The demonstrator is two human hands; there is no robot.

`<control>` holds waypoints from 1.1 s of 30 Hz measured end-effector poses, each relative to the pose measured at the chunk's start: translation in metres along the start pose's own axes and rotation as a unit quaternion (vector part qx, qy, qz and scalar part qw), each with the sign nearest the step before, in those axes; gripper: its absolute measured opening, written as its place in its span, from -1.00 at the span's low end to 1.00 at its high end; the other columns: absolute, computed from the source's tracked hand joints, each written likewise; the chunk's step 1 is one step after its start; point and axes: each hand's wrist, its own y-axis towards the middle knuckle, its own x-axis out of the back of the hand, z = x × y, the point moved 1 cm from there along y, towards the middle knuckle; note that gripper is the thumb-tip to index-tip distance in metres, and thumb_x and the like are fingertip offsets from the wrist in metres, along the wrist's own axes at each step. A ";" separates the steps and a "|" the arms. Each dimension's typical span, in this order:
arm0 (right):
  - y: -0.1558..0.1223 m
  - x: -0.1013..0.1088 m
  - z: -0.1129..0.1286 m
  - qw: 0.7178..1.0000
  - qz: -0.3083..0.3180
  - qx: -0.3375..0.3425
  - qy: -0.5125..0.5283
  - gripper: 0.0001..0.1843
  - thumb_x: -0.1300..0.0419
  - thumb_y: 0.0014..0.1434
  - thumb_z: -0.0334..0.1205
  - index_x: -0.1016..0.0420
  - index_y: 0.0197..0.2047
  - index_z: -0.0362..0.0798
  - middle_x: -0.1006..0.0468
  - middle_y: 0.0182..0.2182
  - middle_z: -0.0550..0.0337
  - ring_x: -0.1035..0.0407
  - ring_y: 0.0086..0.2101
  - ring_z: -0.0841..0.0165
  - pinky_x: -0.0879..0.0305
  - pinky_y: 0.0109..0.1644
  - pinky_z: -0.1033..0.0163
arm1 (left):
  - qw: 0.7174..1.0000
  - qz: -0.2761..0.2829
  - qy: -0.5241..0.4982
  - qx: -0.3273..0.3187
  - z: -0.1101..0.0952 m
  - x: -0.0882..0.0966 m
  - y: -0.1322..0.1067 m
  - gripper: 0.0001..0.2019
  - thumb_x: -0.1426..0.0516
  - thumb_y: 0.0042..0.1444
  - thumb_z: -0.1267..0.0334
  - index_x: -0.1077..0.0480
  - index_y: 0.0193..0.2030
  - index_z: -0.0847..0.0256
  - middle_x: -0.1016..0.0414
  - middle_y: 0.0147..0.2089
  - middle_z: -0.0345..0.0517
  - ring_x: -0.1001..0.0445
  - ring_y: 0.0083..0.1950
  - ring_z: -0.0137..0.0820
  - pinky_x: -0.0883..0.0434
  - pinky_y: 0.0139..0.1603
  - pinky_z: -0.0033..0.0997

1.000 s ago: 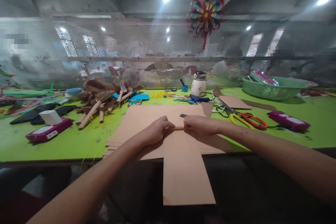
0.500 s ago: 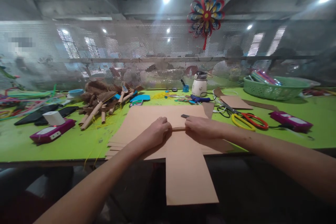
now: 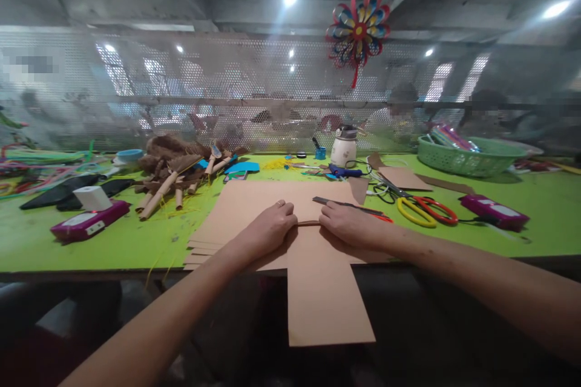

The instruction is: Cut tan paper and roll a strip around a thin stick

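Observation:
A strip of brown paper point(image 3: 324, 299) lies across the near table edge, its lower end hanging toward me. Its far end is rolled into a narrow tube point(image 3: 308, 223) between my hands. My left hand point(image 3: 275, 222) has its fingers curled over the left end of this roll. At the right end, my right hand point(image 3: 344, 224) grips in the same way, fingers bent and pressed down. Beneath both lies a stack of larger brown paper sheets point(image 3: 240, 205). A thin dark tool with an orange part point(image 3: 363, 208) rests just beyond my right hand.
Scissors point(image 3: 416, 210), a glue gun point(image 3: 347, 170) and a white bottle point(image 3: 344, 148) are to the right and behind. Paper rolls with brown material point(image 3: 170, 184) lie at left. Purple power strips point(image 3: 91, 221) flank the work; a green basket point(image 3: 467, 160) stands far right.
The view has shifted slightly. My hands keep their hold on the rolled end, almost in place. More of the dark and orange tool shows beyond my right hand and forearm.

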 end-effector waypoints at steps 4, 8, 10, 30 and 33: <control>-0.001 -0.002 0.000 1.000 -0.007 -0.014 -0.002 -0.84 0.02 0.24 -0.37 -0.36 -0.31 -0.17 -0.43 -0.35 0.00 -0.31 -0.28 0.24 -0.23 -0.21 0.16 | 0.999 0.011 -0.050 0.018 0.006 0.000 0.000 -0.79 0.03 0.12 0.44 -0.44 -0.37 0.28 -0.35 -0.33 -0.01 -0.29 -0.25 -0.32 -0.26 -0.22 -0.35; -0.001 -0.007 -0.003 0.999 -0.026 -0.019 0.004 -0.89 -0.01 0.20 -0.43 -0.34 -0.32 -0.14 -0.42 -0.33 0.03 -0.31 -0.31 0.26 -0.24 -0.23 0.17 | 0.978 0.018 -0.187 0.095 0.014 0.001 -0.006 -0.79 -0.03 0.03 0.41 -0.47 -0.27 0.24 -0.41 -0.20 -0.02 -0.35 -0.21 -0.33 -0.32 -0.16 -0.36; -0.002 -0.006 -0.002 0.999 -0.041 -0.013 0.015 -0.90 -0.03 0.20 -0.43 -0.33 -0.32 -0.13 -0.41 -0.33 0.04 -0.30 -0.29 0.25 -0.25 -0.21 0.17 | 0.966 -0.006 -0.224 0.130 0.017 0.002 -0.006 -0.73 -0.05 0.01 0.35 -0.44 -0.14 0.23 -0.40 -0.06 0.03 -0.35 -0.12 -0.28 -0.32 -0.08 -0.30; 0.015 -0.011 0.010 0.962 -0.203 -0.103 0.152 -0.83 0.06 0.24 -0.40 -0.32 -0.33 -0.08 -0.32 -0.36 0.06 -0.21 -0.32 0.27 -0.21 -0.24 0.16 | 0.846 0.140 -0.471 0.207 0.030 0.015 0.014 -0.64 -0.06 0.01 0.01 -0.10 -0.60 0.21 0.04 -0.55 -0.30 0.01 -0.49 -0.50 -0.03 -0.48 -0.46; 0.011 -0.010 0.006 0.937 -0.221 -0.117 0.244 -0.84 0.02 0.23 -0.38 -0.37 -0.24 -0.07 -0.36 -0.28 0.05 -0.26 -0.27 0.29 -0.25 -0.19 0.17 | 0.838 0.133 -0.488 0.207 0.030 0.014 0.015 -0.68 -0.08 -0.01 0.08 -0.11 -0.60 0.22 0.04 -0.56 -0.30 0.00 -0.48 -0.51 -0.05 -0.46 -0.46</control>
